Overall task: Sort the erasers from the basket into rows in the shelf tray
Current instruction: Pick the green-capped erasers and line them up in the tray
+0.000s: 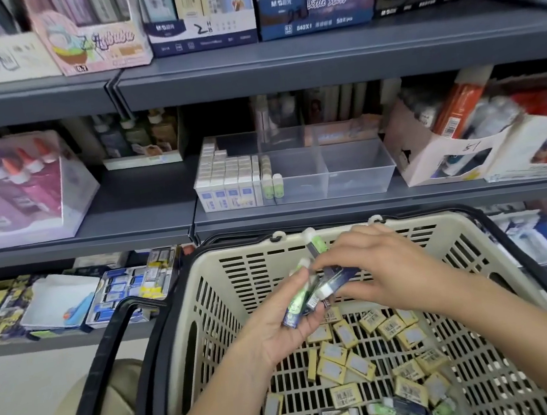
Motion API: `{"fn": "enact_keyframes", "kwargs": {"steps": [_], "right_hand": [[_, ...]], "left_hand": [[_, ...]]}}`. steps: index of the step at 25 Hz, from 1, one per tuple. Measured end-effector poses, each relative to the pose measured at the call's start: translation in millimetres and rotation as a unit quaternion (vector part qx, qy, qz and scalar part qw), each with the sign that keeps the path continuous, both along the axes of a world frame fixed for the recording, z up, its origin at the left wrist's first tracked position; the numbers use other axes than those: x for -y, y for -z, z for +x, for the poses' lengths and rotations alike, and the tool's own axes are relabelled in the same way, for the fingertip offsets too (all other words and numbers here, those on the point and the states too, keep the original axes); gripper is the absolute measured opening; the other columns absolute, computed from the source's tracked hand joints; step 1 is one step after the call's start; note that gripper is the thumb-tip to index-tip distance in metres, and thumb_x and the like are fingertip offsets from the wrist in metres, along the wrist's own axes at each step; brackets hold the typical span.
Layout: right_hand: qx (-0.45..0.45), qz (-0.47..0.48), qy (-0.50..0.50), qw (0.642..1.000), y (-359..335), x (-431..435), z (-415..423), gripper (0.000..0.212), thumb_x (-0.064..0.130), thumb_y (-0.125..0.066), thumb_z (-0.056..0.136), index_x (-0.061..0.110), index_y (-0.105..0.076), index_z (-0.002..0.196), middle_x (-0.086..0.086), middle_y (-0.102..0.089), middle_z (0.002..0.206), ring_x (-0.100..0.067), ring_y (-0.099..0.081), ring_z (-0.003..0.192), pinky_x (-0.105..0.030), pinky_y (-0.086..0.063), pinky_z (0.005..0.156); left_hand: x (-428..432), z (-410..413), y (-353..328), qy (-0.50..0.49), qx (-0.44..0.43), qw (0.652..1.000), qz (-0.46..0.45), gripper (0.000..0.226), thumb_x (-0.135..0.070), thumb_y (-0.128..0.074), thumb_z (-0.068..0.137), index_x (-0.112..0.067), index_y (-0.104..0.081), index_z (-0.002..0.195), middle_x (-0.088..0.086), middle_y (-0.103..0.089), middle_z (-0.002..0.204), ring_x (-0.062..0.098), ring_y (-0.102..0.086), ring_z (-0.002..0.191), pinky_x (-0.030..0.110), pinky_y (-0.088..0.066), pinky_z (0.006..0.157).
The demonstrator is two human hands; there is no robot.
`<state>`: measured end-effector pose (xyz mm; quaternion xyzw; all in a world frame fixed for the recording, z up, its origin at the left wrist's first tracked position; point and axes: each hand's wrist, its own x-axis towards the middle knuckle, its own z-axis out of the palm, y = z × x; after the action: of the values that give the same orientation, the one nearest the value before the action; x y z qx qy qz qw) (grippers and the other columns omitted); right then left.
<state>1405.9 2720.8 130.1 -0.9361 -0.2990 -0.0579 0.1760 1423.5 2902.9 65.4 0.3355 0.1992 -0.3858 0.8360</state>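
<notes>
A beige basket (212, 283) with black handles sits in front of me, its floor strewn with several yellow-sleeved erasers (350, 363) and some green and dark blue ones (383, 409). Above it, my left hand (280, 330) grips a bundle of green and blue sleeved erasers (299, 302). My right hand (382, 266) pinches a dark blue eraser (337, 278) against that bundle. On the middle shelf stands the clear tray (361, 176): its left compartment holds rows of white-and-blue erasers (227, 178), and a short row of green erasers (269, 180) stands beside them.
Grey shelves (334, 206) run across the view, with glue bottles (17, 176) at the left and a cardboard box of red items (463, 135) at the right. Pencil boxes line the top shelf. The lower shelf holds small stationery boxes (127, 290).
</notes>
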Motion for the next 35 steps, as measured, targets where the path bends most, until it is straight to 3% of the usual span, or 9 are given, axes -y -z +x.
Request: {"fn": "enact_keyframes", "kwargs": {"steps": [5,8,12,15,19,24,29,32,35], "right_hand": [[-0.031,0.087,0.023,0.995,5.0,-5.2,-9.8,0.034,0.039,-0.067,0.078,0.027,-0.063,0.110,0.023,-0.053,0.092,0.006,-0.049,0.082,-0.026,-0.046,0.078],[-0.055,0.070,0.027,0.996,12.2,-14.9,-12.7,0.031,0.035,-0.068,0.081,0.027,-0.062,0.110,0.018,-0.057,0.097,0.001,-0.052,0.086,-0.032,-0.047,0.084],[-0.099,0.032,0.014,0.994,14.0,-17.0,-11.1,0.039,0.038,-0.066,0.082,0.035,-0.057,0.119,0.014,-0.062,0.102,-0.004,-0.056,0.095,-0.026,-0.043,0.090],[-0.135,0.147,0.087,0.976,7.3,-12.5,-7.4,0.034,0.039,-0.069,0.076,0.029,-0.063,0.108,0.015,-0.066,0.096,0.000,-0.060,0.088,-0.026,-0.050,0.084],[-0.130,0.207,0.109,0.964,1.7,-10.9,2.5,0.017,0.027,-0.074,0.075,0.030,-0.069,0.091,0.014,-0.060,0.086,0.000,-0.054,0.083,-0.016,-0.043,0.078],[-0.205,0.329,0.158,0.908,-16.7,-5.5,33.4,0.021,0.010,-0.073,0.076,0.028,-0.062,0.076,0.017,-0.051,0.061,-0.003,-0.044,0.058,-0.013,-0.040,0.059],[-0.142,0.289,0.226,0.920,-31.7,-8.0,95.8,0.011,0.015,-0.072,0.077,0.024,-0.067,0.079,0.005,-0.062,0.070,-0.009,-0.054,0.065,-0.024,-0.048,0.071],[-0.059,0.225,0.273,0.933,-36.5,-14.1,134.1,0.009,0.025,-0.065,0.082,0.023,-0.070,0.089,0.012,-0.063,0.069,-0.004,-0.057,0.067,-0.017,-0.046,0.067],[-0.080,0.181,0.276,0.940,-34.8,-21.2,167.3,0.013,0.019,-0.060,0.084,0.030,-0.067,0.083,0.011,-0.067,0.080,-0.008,-0.059,0.074,-0.018,-0.043,0.065]], "left_hand": [[9.6,8.4,-3.3,-0.053,0.026,0.997,-0.049,0.046,-0.018,-0.077,0.059,-0.001,-0.064,0.099,0.021,-0.068,0.090,0.029,-0.068,0.074,0.038,-0.059,0.059],[16.2,7.6,-6.1,-0.029,0.045,0.996,-0.066,0.050,-0.023,-0.074,0.066,-0.003,-0.060,0.109,0.023,-0.065,0.092,0.034,-0.068,0.075,0.040,-0.057,0.059],[14.5,6.7,-5.1,-0.019,0.033,0.998,-0.040,0.048,-0.013,-0.077,0.062,-0.005,-0.062,0.106,0.020,-0.068,0.084,0.034,-0.068,0.068,0.037,-0.055,0.051],[12.3,13.5,-7.7,-0.045,0.024,0.999,-0.016,0.052,-0.010,-0.074,0.061,-0.005,-0.058,0.111,0.018,-0.067,0.082,0.027,-0.068,0.064,0.032,-0.055,0.048],[7.3,26.6,-13.1,-0.054,0.055,0.997,0.003,0.044,-0.012,-0.073,0.060,-0.010,-0.060,0.102,0.009,-0.069,0.072,0.019,-0.067,0.056,0.025,-0.054,0.047],[-4.5,51.4,-31.7,-0.068,0.144,0.987,0.013,0.049,-0.010,-0.075,0.058,-0.012,-0.059,0.104,0.011,-0.071,0.079,0.022,-0.068,0.064,0.027,-0.053,0.047],[-14.7,83.4,-42.6,-0.112,0.184,0.976,0.018,0.040,-0.013,-0.071,0.063,-0.013,-0.057,0.101,0.008,-0.070,0.078,0.019,-0.068,0.066,0.024,-0.052,0.047],[-18.9,96.1,-39.7,-0.121,0.186,0.975,0.028,0.036,-0.013,-0.071,0.063,-0.013,-0.057,0.097,0.008,-0.070,0.077,0.018,-0.068,0.068,0.024,-0.051,0.048],[-19.0,104.7,-32.7,-0.122,0.176,0.976,0.031,0.037,-0.013,-0.071,0.063,-0.013,-0.055,0.097,0.009,-0.070,0.076,0.019,-0.068,0.067,0.024,-0.051,0.048]]}}
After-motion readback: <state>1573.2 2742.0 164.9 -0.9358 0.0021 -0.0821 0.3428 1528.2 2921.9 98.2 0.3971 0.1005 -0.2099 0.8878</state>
